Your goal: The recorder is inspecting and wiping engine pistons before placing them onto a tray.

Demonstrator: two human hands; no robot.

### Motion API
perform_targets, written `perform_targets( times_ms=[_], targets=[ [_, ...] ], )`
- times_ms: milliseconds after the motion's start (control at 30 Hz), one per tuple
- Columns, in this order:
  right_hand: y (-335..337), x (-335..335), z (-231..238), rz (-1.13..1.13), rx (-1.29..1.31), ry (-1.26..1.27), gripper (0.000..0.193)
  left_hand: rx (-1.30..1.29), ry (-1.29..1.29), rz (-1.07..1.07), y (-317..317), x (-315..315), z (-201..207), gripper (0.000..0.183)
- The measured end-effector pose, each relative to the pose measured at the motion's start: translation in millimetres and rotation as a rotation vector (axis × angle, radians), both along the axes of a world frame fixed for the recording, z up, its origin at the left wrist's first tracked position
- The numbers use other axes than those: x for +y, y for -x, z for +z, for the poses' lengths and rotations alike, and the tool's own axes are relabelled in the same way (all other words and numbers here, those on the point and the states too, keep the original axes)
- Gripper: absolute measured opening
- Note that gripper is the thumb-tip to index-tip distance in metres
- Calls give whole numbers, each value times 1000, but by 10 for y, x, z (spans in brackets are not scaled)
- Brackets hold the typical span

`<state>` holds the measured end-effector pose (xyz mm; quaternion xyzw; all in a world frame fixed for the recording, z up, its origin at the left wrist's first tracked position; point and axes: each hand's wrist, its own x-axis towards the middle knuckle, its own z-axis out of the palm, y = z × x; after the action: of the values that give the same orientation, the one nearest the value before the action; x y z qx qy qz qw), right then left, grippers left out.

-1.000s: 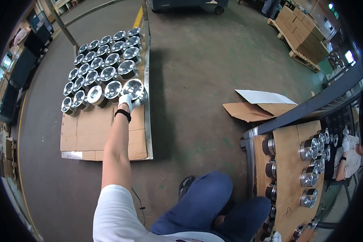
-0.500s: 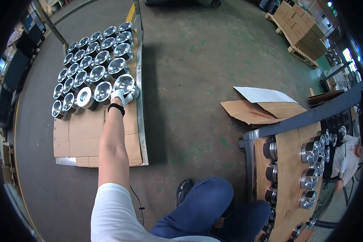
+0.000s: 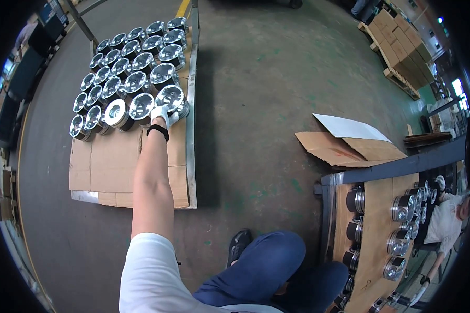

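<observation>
My left hand [image 3: 161,113], in a white glove with a black band at the wrist, reaches far out to the cart on the left. It is closed on the near side of a shiny metal piston [image 3: 170,97] at the cart's near right corner; some fingers are hidden. Beside that one stands another piston [image 3: 141,106] in the front row, then a piston with a pale, matte top [image 3: 117,112]. Rows of upright pistons fill the cart's far part. My right hand is out of view.
Bare cardboard [image 3: 115,169] covers the cart's near part. On my right, a blue-grey framed rack [image 3: 391,164] holds more pistons on cardboard. Cardboard sheets [image 3: 350,138] lie beyond it. Boxes [image 3: 399,44] stand on a pallet at far right. A co-worker [image 3: 446,221] is behind the rack.
The view has shifted slightly, so the cart appears higher and further right. My left hand stays at the same corner piston. At right, the co-worker's arm now reaches lower.
</observation>
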<state>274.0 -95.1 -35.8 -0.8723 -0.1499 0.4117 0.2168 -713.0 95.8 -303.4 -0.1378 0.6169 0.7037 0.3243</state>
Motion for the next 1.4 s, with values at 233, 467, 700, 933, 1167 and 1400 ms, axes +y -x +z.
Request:
perform_targets(
  times_ms=[233, 467, 700, 933, 1167, 1400],
  targets=[
    [-752, -165, -287, -49, 159, -64, 27, 124, -60, 68, -289, 262, -59, 31],
    [-1185, -243, -336, -42, 259, 18, 35, 16, -213, 162, -119, 284, -373, 27],
    [-1350, -213, -425, -72, 317, -61, 37, -50, -277, 139, -376, 272, -443, 28],
    [-1207, -109, -288, -128, 309, -166, 36, -167, -359, -219, -1679, -345, -187, 21],
    [-853, 185, 339, 26, 108, -491, 33, 133, -204, -643, -3047, -812, 1509, 44],
    [-364, 317, 557, 97, 97, -677, 38, 260, -581, -967, -3967, -1371, 3408, 56]
  ],
)
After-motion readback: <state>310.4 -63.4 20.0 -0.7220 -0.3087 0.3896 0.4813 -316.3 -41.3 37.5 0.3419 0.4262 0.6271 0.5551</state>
